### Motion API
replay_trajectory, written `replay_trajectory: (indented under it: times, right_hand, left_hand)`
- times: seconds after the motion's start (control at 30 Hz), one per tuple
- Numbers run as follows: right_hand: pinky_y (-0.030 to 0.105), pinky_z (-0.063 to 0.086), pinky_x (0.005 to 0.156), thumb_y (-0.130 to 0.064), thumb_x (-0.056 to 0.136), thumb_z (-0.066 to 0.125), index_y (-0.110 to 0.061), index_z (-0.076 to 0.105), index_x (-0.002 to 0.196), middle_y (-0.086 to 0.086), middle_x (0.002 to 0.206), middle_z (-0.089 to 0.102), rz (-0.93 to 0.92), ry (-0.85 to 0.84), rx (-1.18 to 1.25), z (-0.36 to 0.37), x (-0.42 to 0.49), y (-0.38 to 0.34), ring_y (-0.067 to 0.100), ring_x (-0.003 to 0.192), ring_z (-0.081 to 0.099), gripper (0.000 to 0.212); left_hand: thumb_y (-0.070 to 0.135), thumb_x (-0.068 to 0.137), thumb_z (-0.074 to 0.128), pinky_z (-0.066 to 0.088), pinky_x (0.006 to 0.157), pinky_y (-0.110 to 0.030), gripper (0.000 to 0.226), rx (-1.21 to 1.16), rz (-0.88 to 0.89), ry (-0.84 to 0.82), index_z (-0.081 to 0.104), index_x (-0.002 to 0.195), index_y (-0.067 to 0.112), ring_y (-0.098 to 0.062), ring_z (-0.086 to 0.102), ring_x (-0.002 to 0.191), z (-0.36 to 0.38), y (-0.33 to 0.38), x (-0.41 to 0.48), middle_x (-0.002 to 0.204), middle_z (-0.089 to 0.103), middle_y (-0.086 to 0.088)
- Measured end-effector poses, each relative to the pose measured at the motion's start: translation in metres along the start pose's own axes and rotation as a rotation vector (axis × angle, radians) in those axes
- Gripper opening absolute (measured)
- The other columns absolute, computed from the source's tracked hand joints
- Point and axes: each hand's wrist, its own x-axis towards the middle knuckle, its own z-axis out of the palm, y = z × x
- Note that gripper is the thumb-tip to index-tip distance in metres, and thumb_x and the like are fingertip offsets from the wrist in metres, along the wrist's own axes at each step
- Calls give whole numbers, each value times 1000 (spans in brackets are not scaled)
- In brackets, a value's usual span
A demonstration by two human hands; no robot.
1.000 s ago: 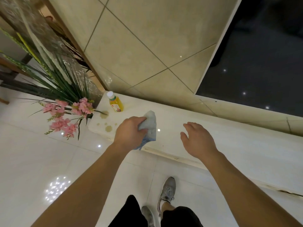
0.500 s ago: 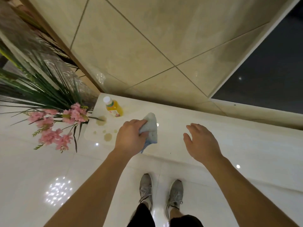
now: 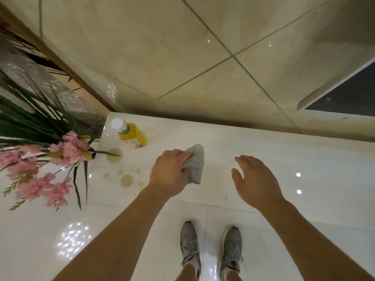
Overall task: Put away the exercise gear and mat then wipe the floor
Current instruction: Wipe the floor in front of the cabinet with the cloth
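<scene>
Crumpled pale grey-blue cloth (image 3: pixel 196 160) is gripped in the left hand (image 3: pixel 170 175) over the white glossy surface (image 3: pixel 263 142), beside amber spill drops (image 3: pixel 126 180), likely readied for wiping. Right hand (image 3: pixel 255 179) is held open, empty, probably for balance.
</scene>
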Motion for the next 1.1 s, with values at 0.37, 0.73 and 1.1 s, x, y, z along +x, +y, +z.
replay_trajectory:
  times: [0.37, 0.73, 1.1]
  right_hand:
    - [33, 23, 117, -40, 101, 33, -18, 41, 145, 1, 151, 39, 5, 21, 9, 63, 41, 25, 18, 142, 32, 50]
    - [34, 33, 105, -31, 98, 42, -11, 54, 130, 5, 134, 54, 21, 24, 29, 91, 46, 39, 24, 127, 44, 40]
    - [32, 33, 106, -32, 99, 41, -12, 52, 134, 4, 136, 54, 6, 26, 33, 82, 43, 45, 23, 127, 44, 42]
  left_hand:
    - [25, 81, 57, 48, 84, -41, 35, 84, 81, 12, 67, 115, 20, -29, 56, 97, 82, -30, 35, 108, 66, -1]
    - [29, 83, 54, 39, 99, -43, 44, 162, 55, -81, 61, 126, 25, -30, 51, 116, 136, -47, 29, 128, 57, -3]
    - [29, 89, 63, 26, 115, -40, 54, 172, 9, -114, 49, 141, 24, -26, 39, 135, 129, -35, 28, 147, 45, -3]
